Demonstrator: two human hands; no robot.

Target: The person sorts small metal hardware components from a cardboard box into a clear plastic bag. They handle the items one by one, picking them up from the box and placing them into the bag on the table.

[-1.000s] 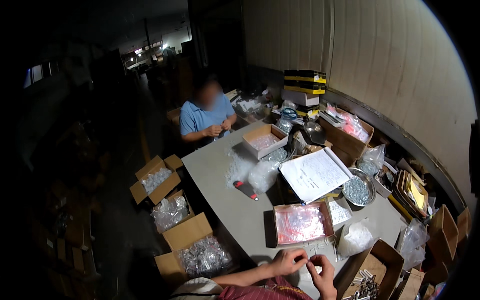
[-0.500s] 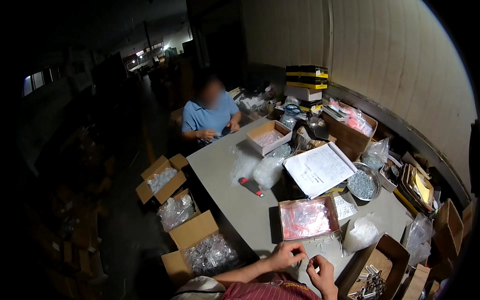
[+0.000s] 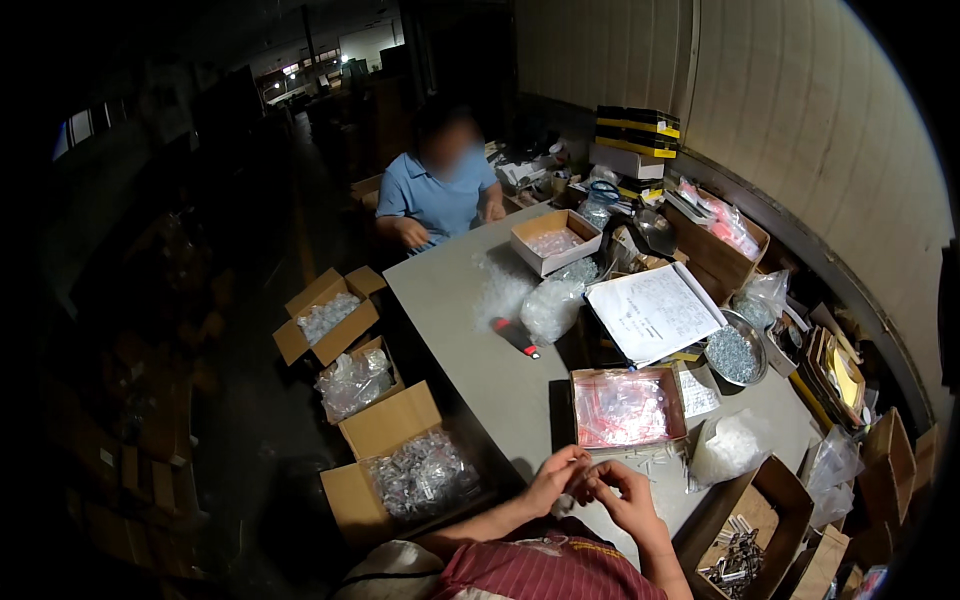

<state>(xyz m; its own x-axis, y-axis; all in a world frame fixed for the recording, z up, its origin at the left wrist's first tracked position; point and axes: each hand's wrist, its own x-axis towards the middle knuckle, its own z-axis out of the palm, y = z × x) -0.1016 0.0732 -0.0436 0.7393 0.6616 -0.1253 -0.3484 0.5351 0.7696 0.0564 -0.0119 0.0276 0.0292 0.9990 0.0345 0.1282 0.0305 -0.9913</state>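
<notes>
Close to my body at the near table edge, my left hand point(image 3: 556, 482) and my right hand point(image 3: 622, 496) meet, fingertips pinched. Between and below them shows a small clear plastic bag point(image 3: 566, 502), partly covered by the fingers; its contents are too small to make out. Just beyond my hands lies an open box of clear, red-edged plastic bags point(image 3: 625, 408). Several small white pieces point(image 3: 655, 465) are scattered beside that box. To the right stands a plastic bag of white pieces point(image 3: 730, 450), next to a brown box with metal parts point(image 3: 738, 560).
Across the table sits a person in a blue shirt point(image 3: 440, 200). A red-and-black box cutter point(image 3: 516, 338), a clipboard with paper point(image 3: 655, 312) and a metal bowl of small parts point(image 3: 735, 352) lie on the table. Open cartons point(image 3: 395, 420) of bagged parts line its left side.
My hands have come together, the right moving left and up, and a clear bag now shows between them. The view has shifted slightly. The other person's hands have moved apart.
</notes>
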